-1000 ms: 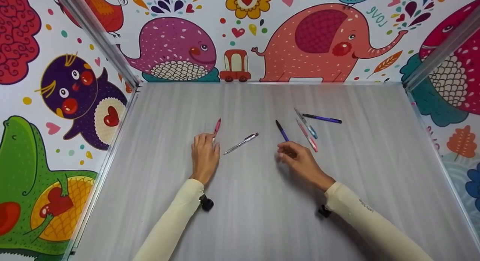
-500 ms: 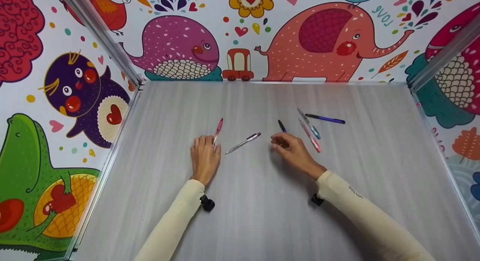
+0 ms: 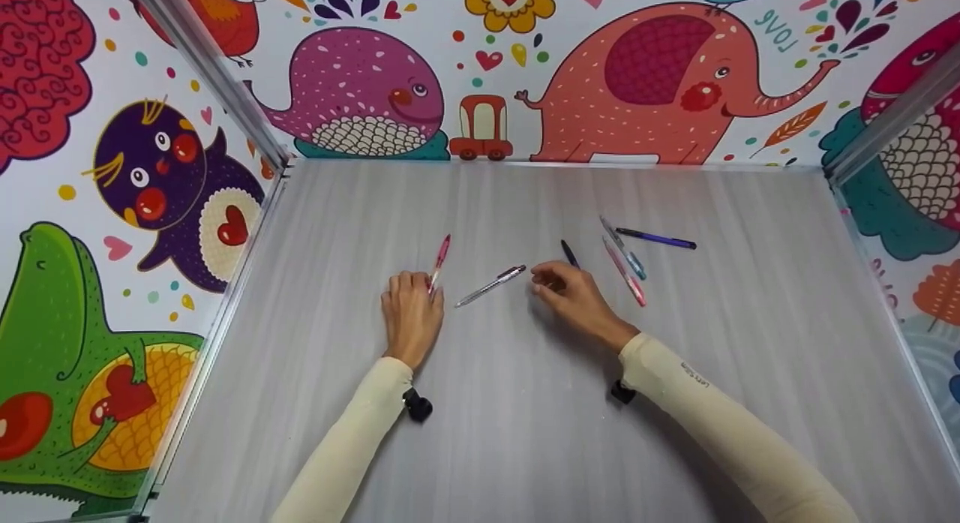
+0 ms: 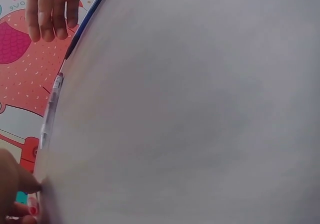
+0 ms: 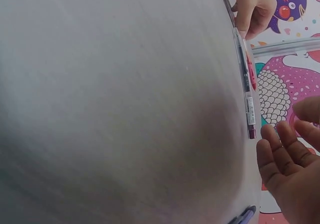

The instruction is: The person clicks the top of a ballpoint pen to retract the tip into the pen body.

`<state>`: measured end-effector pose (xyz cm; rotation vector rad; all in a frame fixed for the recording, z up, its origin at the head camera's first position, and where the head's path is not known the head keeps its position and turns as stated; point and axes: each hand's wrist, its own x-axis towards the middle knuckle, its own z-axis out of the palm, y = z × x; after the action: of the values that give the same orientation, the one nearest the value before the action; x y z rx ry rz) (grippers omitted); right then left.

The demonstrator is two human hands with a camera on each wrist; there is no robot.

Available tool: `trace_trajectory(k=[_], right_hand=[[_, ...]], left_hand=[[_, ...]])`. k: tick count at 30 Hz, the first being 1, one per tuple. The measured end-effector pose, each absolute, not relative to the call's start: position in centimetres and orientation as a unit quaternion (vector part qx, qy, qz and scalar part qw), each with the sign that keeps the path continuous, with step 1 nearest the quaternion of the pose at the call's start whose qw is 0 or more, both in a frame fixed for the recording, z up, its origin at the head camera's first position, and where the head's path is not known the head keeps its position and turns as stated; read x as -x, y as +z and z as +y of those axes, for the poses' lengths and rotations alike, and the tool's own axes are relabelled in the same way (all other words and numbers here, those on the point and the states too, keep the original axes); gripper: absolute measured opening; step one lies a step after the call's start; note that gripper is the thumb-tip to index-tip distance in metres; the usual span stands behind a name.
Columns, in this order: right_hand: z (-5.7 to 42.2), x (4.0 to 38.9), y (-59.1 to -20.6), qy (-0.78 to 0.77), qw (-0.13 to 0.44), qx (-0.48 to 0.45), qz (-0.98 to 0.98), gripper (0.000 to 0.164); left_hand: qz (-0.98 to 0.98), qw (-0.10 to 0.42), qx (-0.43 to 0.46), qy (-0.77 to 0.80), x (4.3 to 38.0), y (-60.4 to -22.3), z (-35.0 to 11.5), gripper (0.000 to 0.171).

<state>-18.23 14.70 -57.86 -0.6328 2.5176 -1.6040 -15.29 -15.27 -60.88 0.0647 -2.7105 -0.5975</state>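
Note:
My left hand (image 3: pixel 411 317) rests low over the table and pinches the lower end of a pink pen (image 3: pixel 443 249) between thumb and fingers; in the left wrist view the pen's pink part (image 4: pixel 33 206) shows by the thumb. To its right lies a clear pen with a dark purple end (image 3: pixel 491 286). My right hand (image 3: pixel 576 298) hovers at that end, fingers loosely bent, holding nothing. The right wrist view shows its fingers (image 5: pixel 287 154) apart from the clear pen (image 5: pixel 247 89). Beneath the right hand, a blue pen's black tip (image 3: pixel 569 253) shows; the rest is hidden.
Right of my right hand lie a pink-ended clear pen (image 3: pixel 624 273), a light-blue-ended pen (image 3: pixel 622 247) and a blue pen with black ends (image 3: pixel 657 238). Printed panels with cartoon animals wall the grey table (image 3: pixel 480 433) at the back and sides.
My right hand has moved left, from the blue pen's lower end to near the clear pen. The left hand has barely moved, and more of the pink pen shows. The view has shifted slightly.

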Motion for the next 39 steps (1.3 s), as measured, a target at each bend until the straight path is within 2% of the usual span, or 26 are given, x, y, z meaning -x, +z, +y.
trace_trajectory(k=[9,19,31,39], right_hand=[[13.9,18.9,-58.3,-0.529,0.032,0.239,0.814,0.028],[13.1,19.0,-58.3,-0.517,0.023,0.247,0.819,0.028],[12.8,19.1,-58.7,-0.511,0.022,0.255,0.821,0.028],[12.8,18.7,-58.5,-0.513,0.026,0.259,0.818,0.029]], left_hand=[[-0.963,0.171,-0.024,-0.208,15.4,-60.7,-15.5,0.018],[-0.955,0.193,-0.022,-0.222,15.4,-60.5,-15.9,0.010],[-0.950,0.194,-0.022,-0.244,15.0,-60.4,-16.2,0.011],[-0.941,0.212,-0.007,-0.265,14.4,-60.0,-15.7,0.009]])
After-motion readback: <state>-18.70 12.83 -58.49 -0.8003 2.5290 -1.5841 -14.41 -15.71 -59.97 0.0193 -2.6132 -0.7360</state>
